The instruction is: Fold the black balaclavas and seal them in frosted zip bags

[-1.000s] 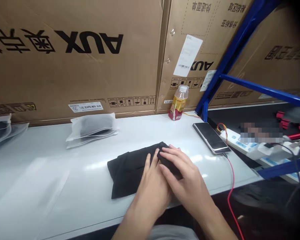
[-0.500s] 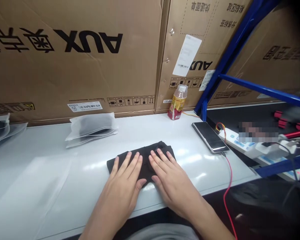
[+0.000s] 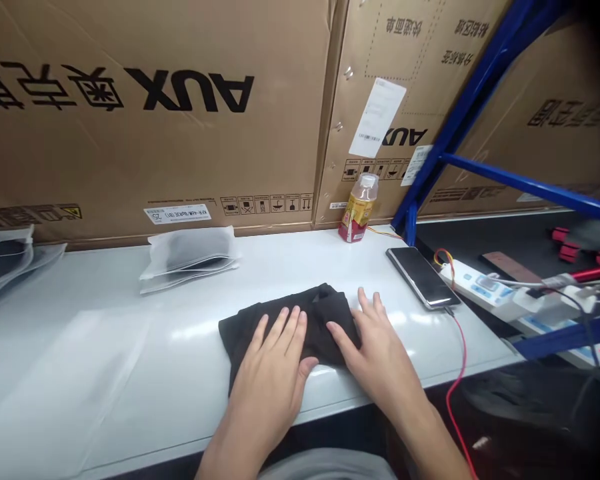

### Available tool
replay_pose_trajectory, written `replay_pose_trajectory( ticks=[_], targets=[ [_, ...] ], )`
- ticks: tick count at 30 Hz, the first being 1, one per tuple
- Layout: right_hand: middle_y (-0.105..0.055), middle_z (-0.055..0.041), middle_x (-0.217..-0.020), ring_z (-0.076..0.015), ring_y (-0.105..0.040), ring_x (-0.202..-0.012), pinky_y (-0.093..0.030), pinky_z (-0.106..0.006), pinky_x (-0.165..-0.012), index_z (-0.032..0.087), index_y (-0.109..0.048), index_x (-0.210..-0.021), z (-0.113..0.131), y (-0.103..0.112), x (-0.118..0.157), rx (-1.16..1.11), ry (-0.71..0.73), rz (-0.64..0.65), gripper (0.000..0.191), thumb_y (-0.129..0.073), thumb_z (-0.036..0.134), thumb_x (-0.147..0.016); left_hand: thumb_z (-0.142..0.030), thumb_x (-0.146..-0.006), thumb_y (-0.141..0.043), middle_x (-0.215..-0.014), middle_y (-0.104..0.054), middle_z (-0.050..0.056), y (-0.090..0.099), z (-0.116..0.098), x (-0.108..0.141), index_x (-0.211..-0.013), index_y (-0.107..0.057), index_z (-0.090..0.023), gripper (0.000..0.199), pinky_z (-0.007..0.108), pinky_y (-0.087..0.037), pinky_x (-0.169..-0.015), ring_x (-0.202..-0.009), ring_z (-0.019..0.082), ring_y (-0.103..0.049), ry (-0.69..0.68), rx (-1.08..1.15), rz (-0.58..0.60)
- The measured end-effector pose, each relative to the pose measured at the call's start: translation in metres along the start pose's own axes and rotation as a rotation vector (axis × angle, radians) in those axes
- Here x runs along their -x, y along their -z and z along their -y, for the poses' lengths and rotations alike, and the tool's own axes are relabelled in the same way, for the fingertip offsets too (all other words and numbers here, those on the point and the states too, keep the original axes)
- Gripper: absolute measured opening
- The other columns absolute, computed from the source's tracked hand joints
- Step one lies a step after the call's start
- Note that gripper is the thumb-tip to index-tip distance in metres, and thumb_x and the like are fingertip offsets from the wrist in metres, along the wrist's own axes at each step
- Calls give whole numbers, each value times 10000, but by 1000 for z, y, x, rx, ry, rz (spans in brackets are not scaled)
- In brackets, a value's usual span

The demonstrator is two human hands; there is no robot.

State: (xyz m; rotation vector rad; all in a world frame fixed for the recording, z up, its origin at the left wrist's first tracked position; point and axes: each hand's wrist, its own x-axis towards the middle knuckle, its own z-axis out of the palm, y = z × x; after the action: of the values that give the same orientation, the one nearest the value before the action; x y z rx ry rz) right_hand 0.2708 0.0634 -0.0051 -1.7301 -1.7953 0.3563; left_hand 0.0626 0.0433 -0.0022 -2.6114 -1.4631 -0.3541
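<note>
A piece of black folded fabric point(image 3: 330, 313), its exact kind unclear, lies on the white tabletop in front of me. Pressed flat over its left and middle part is my left hand point(image 3: 275, 373), fingers stretched out. My right hand point(image 3: 380, 353) is at the fabric's right end. Its thumb rests on the black fabric, while the fingers point forward along the right edge, spread apart. The fabric looks raised and bunched near that thumb. Part of it is hidden under my left hand.
Frosted zip bags point(image 3: 193, 257) with dark contents lie behind, with more bags point(image 3: 5, 260) far left. A clear sheet or bag point(image 3: 65, 380) lies front left. Large cartons point(image 3: 155, 153) stand behind. To the right are a drink bottle point(image 3: 359, 210), charging phone point(image 3: 423, 277), power strip point(image 3: 480, 283) and blue frame point(image 3: 445, 127).
My right hand has moved from flat on top of the fabric to its right edge. The left hand stays flat on it. More fabric shows at the lower left, and the view has shifted slightly.
</note>
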Motion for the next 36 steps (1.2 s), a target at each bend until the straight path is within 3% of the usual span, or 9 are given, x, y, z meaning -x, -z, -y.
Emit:
replay_pose_trajectory(
  ticks=[3,5,9,14,20,25,28,31,36],
  targets=[
    [-730,-174,-1296,-360,-719,-1188,-619,-543,-981,167,-682,-1237,18,7,-5,-72,35,-54,343,-624,407,-1000,-406,-1097,-423,-1663,-405,143,6,-7,-5,-1597,-411,-59,609,612,-429,-1226,-1535,343,-429,-13,43,54],
    [-753,-149,-1221,-311,-756,-1076,-649,-493,-928,168,-662,-1268,36,10,-7,-74,109,-125,308,-595,331,-1015,-451,-1090,-441,-1670,-390,147,13,-6,-4,-1615,-380,-67,653,641,-389,-1242,-1556,351,-385,-23,98,88],
    [-617,-202,-1498,-328,-552,-1441,-511,-515,-1180,77,-559,-1475,72,1,5,3,347,-142,454,-497,237,-1056,-412,-1099,-407,-1663,-423,75,30,28,20,-1639,-372,-191,585,641,-303,-1275,-1563,305,-373,43,218,103],
    [-327,-198,-1696,-356,-283,-1594,-382,-536,-1268,-18,-385,-1601,96,-27,39,-17,566,284,641,-503,163,-997,-486,-1085,-364,-1643,-459,41,44,78,50,-1606,-452,-241,582,515,-400,-1243,-1507,283,-461,450,382,31],
    [-205,-211,-1728,-348,-141,-1620,-302,-567,-1285,-20,-234,-1653,97,-18,41,-190,513,464,763,-471,36,-929,-502,-1118,-269,-1717,-315,-23,41,46,18,-1664,-318,-301,583,467,-344,-1279,-1592,232,-285,450,526,25],
    [-606,-92,-1539,-209,-549,-1453,-470,-389,-1220,197,-534,-1546,81,11,18,-408,482,337,547,-432,76,-1022,-453,-1133,-246,-1721,-321,4,22,38,5,-1658,-336,-267,564,502,-323,-1297,-1607,236,-266,393,533,80],
    [-515,-147,-1610,-252,-410,-1551,-413,-459,-1264,102,-531,-1534,72,0,7,-262,484,122,505,-417,112,-1042,-408,-1125,-279,-1737,-290,39,13,43,11,-1676,-288,-218,583,518,-296,-1310,-1620,255,-227,269,439,94],
    [-326,-190,-1705,-304,-226,-1619,-340,-533,-1294,7,-385,-1605,70,-23,3,-100,524,207,567,-403,141,-1055,-312,-1111,-281,-1742,-270,70,8,43,20,-1698,-205,-213,600,548,-310,-1300,-1618,279,-232,159,339,83],
    [-340,-202,-1691,-321,-276,-1601,-363,-557,-1277,16,-394,-1605,73,-38,7,-40,450,303,549,-369,225,-1098,-286,-1100,-306,-1730,-277,131,-1,33,28,-1711,-90,-196,655,640,-344,-1257,-1596,342,-286,275,226,-20]
  ],
)
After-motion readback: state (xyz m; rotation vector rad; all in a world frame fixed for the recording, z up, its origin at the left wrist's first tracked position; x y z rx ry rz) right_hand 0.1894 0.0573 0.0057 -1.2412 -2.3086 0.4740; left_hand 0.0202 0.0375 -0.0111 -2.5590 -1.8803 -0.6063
